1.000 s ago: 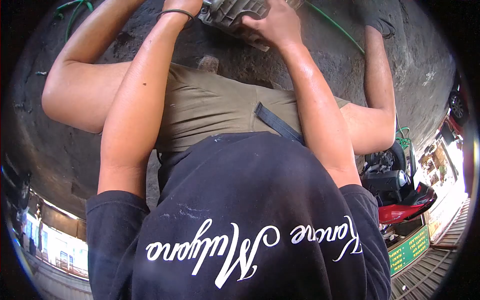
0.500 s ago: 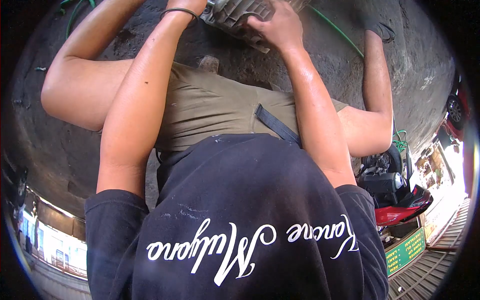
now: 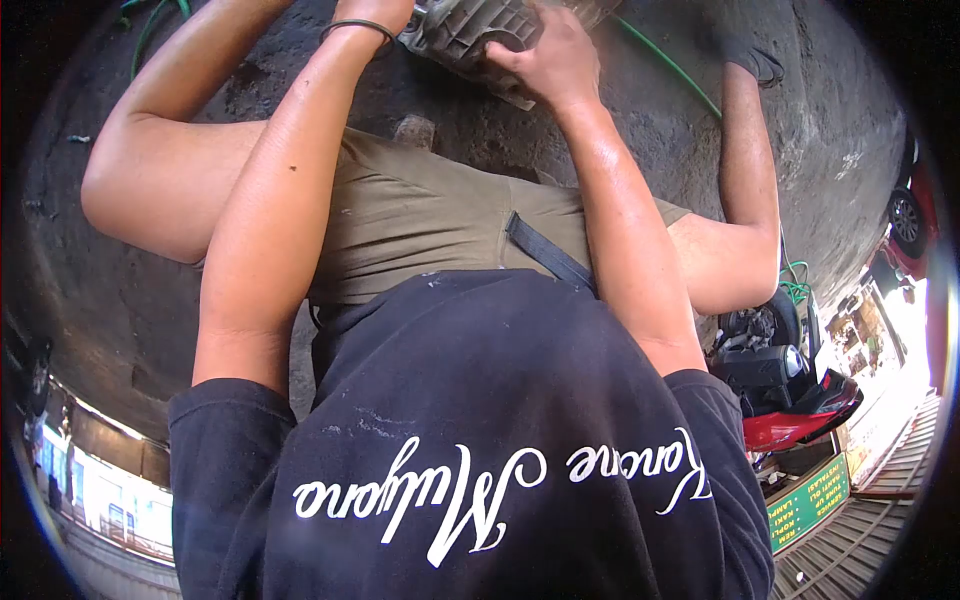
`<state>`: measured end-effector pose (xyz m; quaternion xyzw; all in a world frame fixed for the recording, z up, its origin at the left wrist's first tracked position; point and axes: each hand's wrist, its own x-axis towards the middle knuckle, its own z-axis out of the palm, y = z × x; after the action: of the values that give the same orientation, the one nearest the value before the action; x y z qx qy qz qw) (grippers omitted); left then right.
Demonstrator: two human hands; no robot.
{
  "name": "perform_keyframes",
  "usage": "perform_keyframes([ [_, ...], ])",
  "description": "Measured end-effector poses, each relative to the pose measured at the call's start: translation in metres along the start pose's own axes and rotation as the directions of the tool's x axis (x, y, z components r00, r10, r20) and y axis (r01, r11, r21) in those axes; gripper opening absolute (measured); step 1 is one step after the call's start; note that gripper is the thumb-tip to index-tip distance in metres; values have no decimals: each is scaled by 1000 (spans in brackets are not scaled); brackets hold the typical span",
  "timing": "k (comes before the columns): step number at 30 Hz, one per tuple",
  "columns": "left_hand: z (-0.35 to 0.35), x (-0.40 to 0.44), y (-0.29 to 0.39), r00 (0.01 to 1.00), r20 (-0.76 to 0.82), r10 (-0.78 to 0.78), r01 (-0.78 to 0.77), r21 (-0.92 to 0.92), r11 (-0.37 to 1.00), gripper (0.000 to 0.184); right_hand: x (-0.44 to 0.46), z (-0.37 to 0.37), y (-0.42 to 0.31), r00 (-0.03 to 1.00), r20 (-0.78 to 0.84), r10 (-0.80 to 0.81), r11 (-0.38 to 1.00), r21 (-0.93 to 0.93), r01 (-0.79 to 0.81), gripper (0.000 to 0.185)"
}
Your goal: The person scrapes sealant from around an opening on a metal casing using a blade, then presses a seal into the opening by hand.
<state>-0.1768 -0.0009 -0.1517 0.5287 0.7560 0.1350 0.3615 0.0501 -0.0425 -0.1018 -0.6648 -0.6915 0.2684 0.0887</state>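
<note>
A grey ribbed metal casing [image 3: 475, 35], apparently a cast engine or gearbox part, lies at the top edge, partly cut off. My right hand [image 3: 555, 60] grips its near right side, thumb on the ribbed face and fingers over the top. At the casing's left end is my left hand [image 3: 385, 12], with a dark band around the wrist. The frame's edge hides its fingers, so what it holds cannot be made out. A small shiny metal piece [image 3: 418, 16] shows between that hand and the casing.
My bent legs spread on both sides over the dark, stained floor [image 3: 120, 330]. A green hose [image 3: 670, 65] runs past the casing toward my right foot. On the right stand a red and black motorcycle [image 3: 790, 400], a red car [image 3: 915, 220] and a green sign [image 3: 810, 503].
My right hand has shifted slightly left and down on the casing, its thumb still against the ribs. My left hand stays nearly in the same place.
</note>
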Motion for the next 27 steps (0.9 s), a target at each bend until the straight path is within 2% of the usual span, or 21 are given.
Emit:
perform_keyframes([
  [4,-3,0,4,1000,21,-11,11,7,1000,35,-1,4,-2,998,-47,-45,995,-87,41,77],
  [6,-3,-2,5,998,46,-31,31,6,1000,35,0,-2,-4,992,42,122,986,113,-126,81],
  [7,-2,-2,5,998,46,-30,30,3,1000,35,-1,6,9,992,42,122,986,111,-126,81],
  [9,-3,-3,3,1000,12,1,-2,44,999,35,-7,37,45,998,-11,57,998,-5,-57,92],
  [11,-3,-4,3,999,29,-12,12,24,1000,35,-22,43,45,994,-76,83,996,-13,-84,93],
  [13,-3,-1,6,999,36,-21,21,5,1000,35,-26,49,47,965,-207,160,965,239,-108,94],
  [14,-2,-4,7,999,35,-30,31,-21,999,34,-29,49,44,959,-165,231,953,235,-189,97],
  [17,-2,-7,10,998,50,-28,30,-48,998,31,-28,55,27,932,-192,309,924,291,-247,100],
  [19,-2,-9,10,998,59,-37,41,-55,998,31,-26,56,26,932,-195,306,929,273,-248,99],
  [22,-4,-8,6,997,67,-27,30,-44,999,31,-31,56,35,963,-235,130,971,229,-75,87],
  [27,-3,-8,15,994,86,-61,69,-89,994,31,-28,54,29,957,-216,194,953,271,-132,87],
])
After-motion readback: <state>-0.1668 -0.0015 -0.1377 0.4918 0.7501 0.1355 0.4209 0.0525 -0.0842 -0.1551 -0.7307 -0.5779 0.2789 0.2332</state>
